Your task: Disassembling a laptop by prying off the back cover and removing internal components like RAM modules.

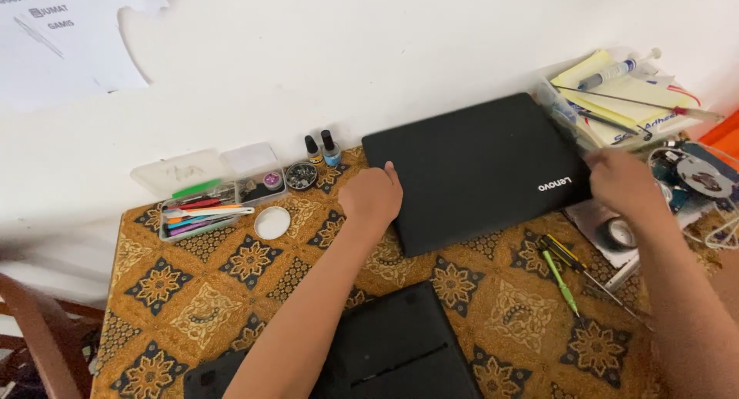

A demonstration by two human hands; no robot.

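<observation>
— Two hands on that closed black laptop [473,168]?

— Yes. At nine o'clock on the bench [200,283], a clear tray of pens [202,210] and a white round lid [272,222]. Next, the left hand [373,197] is curled over the laptop's left edge, fingers together. The laptop lies at the bench's twelve o'clock. At three o'clock the right hand [623,185] clasps its right edge; a green screwdriver [560,279] lies at five.

laptop [477,168] on table [192,291], tray [200,206] left
</observation>
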